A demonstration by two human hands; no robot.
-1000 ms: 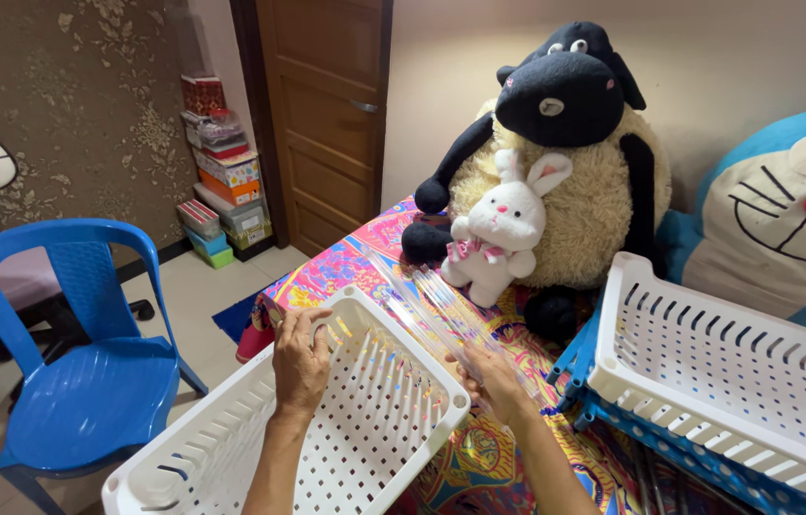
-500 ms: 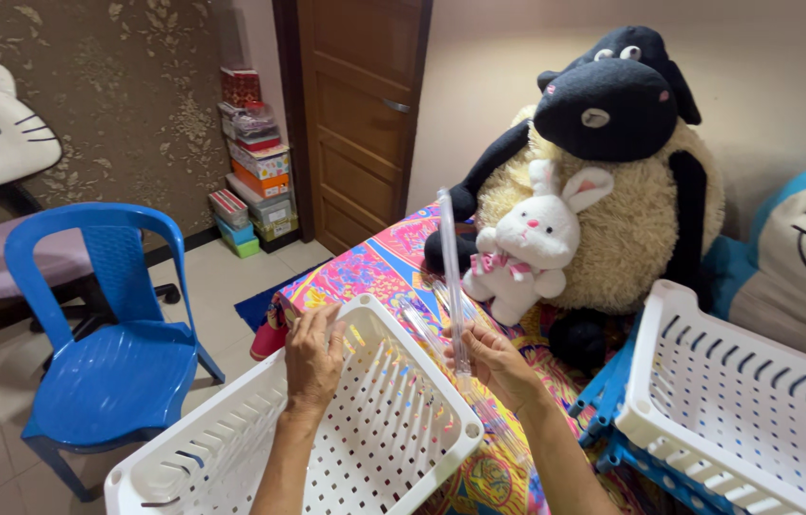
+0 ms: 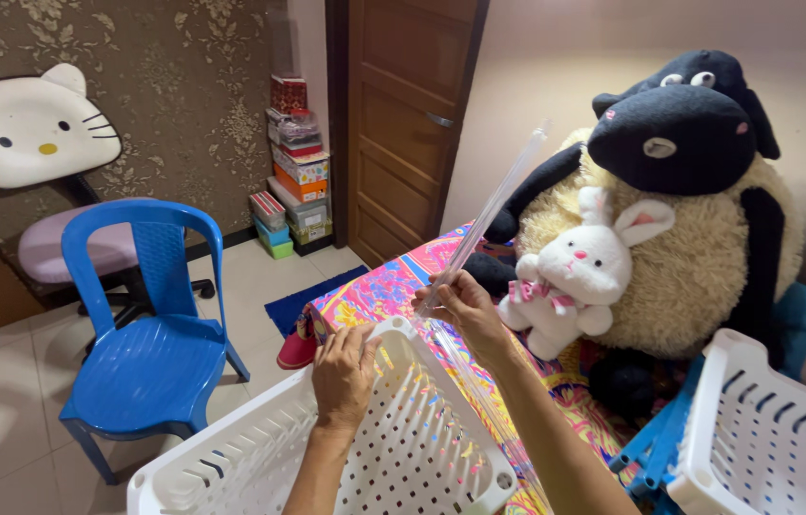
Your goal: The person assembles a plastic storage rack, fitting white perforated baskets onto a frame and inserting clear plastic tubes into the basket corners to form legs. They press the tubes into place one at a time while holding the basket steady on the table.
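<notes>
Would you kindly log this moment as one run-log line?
left hand: grip on white perforated plastic basket rim | right hand: holds clear plastic rods tilted upward | nearby: white plush rabbit

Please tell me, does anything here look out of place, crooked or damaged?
Nothing looks damaged or spilled. The white perforated basket sits tilted across the colourful bed edge under the left hand. The right hand holds a clear plastic sleeve pointing steeply upward. A red shoe lies alone on the floor.

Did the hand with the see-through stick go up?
Yes. The right hand lifted the clear plastic rod off the white plastic basket, up toward the white bunny toy.
</notes>
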